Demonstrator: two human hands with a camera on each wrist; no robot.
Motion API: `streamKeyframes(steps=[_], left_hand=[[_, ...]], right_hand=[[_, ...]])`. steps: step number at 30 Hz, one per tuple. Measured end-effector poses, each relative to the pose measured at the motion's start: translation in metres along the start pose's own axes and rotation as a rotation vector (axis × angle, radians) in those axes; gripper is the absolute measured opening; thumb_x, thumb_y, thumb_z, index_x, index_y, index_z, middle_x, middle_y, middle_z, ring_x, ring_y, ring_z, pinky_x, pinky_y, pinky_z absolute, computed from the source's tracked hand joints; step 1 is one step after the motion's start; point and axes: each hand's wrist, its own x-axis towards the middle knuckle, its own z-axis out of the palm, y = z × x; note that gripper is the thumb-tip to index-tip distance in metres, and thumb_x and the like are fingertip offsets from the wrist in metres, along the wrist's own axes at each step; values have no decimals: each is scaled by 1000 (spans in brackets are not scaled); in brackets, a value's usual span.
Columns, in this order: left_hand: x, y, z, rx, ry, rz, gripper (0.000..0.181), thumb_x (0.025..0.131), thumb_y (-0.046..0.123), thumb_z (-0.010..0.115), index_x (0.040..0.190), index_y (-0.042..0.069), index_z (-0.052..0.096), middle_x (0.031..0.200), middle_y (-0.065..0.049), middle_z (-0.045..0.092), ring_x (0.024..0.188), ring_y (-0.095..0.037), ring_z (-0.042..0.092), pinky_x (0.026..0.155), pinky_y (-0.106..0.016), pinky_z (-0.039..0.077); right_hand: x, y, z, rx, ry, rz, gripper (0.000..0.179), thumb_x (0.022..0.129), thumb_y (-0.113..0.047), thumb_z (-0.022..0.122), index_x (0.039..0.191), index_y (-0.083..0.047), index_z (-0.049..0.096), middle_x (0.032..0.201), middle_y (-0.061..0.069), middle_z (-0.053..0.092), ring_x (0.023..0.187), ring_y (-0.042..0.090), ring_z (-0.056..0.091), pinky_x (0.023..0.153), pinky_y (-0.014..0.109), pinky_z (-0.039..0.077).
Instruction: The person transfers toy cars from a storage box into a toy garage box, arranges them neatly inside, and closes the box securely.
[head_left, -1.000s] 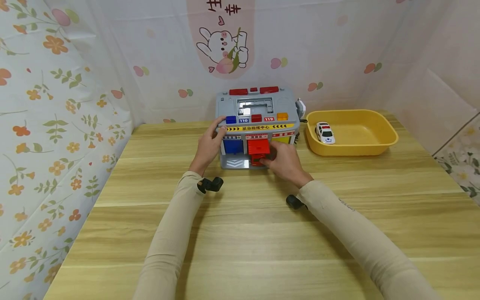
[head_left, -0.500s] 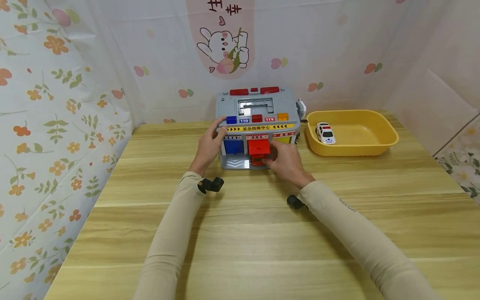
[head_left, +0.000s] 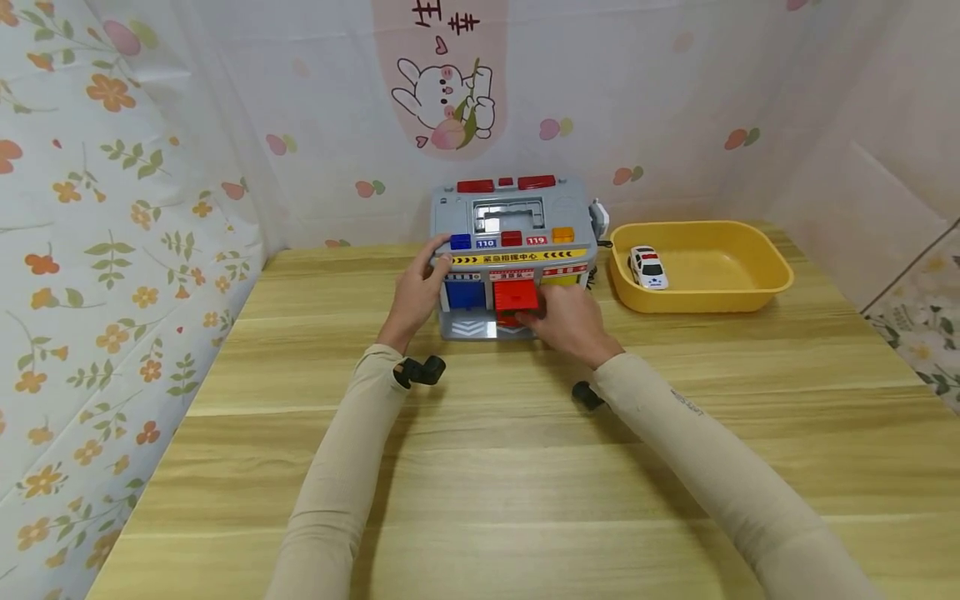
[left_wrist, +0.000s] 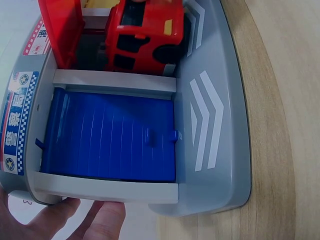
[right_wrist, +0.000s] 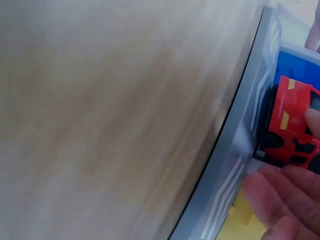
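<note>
A grey toy garage (head_left: 462, 218) stands at the back of the table, with a blue door (left_wrist: 112, 135) lowered on its left bay. Its middle red door (head_left: 516, 294) is swung up and outward. Under that door, a red toy truck (left_wrist: 150, 35) sits partly inside the bay, its front end outward. My right hand (head_left: 572, 323) holds the truck, thumb on its front (right_wrist: 312, 120) and fingers along its side. With my left hand (head_left: 416, 293) I grip the garage's left side, thumb at the upper front corner and fingers against the side wall.
A yellow tray (head_left: 708, 302) stands right of the garage, with a white toy police car (head_left: 648, 268) in its left end. A yellow door (right_wrist: 237, 222) is on the garage's right bay. Behind is a printed cloth (head_left: 322, 100).
The red truck has gone further into the middle bay, under the raised door. My right hand has moved slightly forward with it. The left hand keeps its hold on the garage.
</note>
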Motion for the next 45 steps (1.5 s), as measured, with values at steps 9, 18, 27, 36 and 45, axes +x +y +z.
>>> streamKeyframes(steps=[9, 18, 27, 36, 45], left_hand=[[0, -2, 1, -9, -8, -17, 43, 103, 50, 45, 146, 45, 45, 124, -10, 62, 111, -24, 58, 104, -46, 46], [-1, 0, -1, -3, -1, -1, 44, 104, 50, 45, 147, 41, 45, 112, -10, 59, 107, -31, 56, 93, -40, 44], [-1, -1, -1, -7, -3, -9, 44, 104, 49, 45, 147, 41, 45, 119, -10, 61, 107, -27, 56, 100, -44, 46], [0, 0, 0, -9, -9, -5, 44, 104, 47, 45, 148, 40, 45, 128, -11, 60, 111, -27, 57, 105, -48, 47], [-2, 2, -1, -18, -12, -9, 44, 104, 48, 44, 148, 41, 44, 135, -11, 61, 116, -26, 58, 108, -50, 45]], right_hand=[[5, 3, -2, -61, -92, 88, 39, 88, -37, 75, 110, -6, 67, 77, 8, 65, 70, 25, 57, 62, 33, 46], [4, -4, -6, -176, -138, 102, 44, 92, -47, 67, 67, -12, 59, 54, 0, 45, 53, 20, 50, 50, 29, 34], [6, -4, -3, -216, -143, 123, 48, 93, -47, 64, 62, -11, 57, 52, 0, 41, 50, 20, 48, 47, 29, 33], [13, -1, 1, -277, -136, 123, 46, 95, -43, 60, 62, -11, 57, 55, 2, 45, 54, 24, 52, 47, 33, 39], [16, 4, 2, -256, -134, 104, 45, 95, -41, 59, 62, -11, 55, 55, 3, 46, 55, 24, 53, 48, 33, 40]])
